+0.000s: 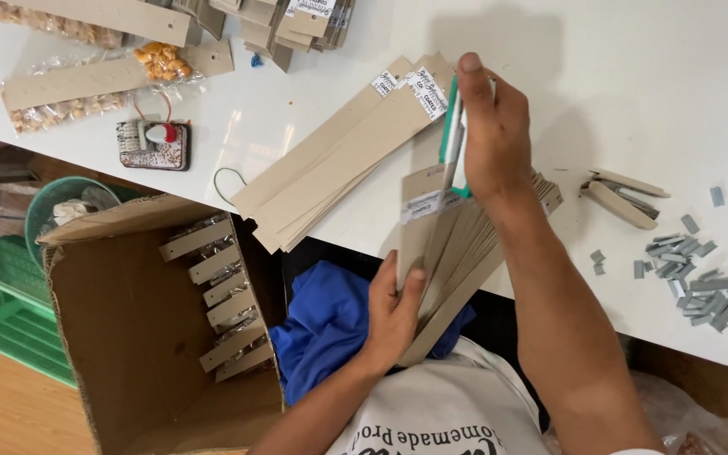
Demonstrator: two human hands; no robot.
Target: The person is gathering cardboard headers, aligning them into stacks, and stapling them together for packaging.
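Observation:
My left hand [393, 307] grips the near end of a fanned stack of long grey cardboard strips [457, 253], held upright over the table edge. My right hand [486, 135] rests on the top of that stack with a green and white pen [451, 135] held between thumb and fingers. One strip with a small white label [421, 205] stands at the front of the stack. A second loose pile of labelled strips [339, 160] lies flat on the white table [634, 76], just left of my right hand.
A cardboard stapler [621, 198] and several loose staple bars [693, 274] lie at the right. An open cardboard box [128, 337] with packed snack strips stands at lower left, beside a green basket [2, 303]. Bagged snacks [69, 93] and a small tape dispenser [155, 143] sit at upper left.

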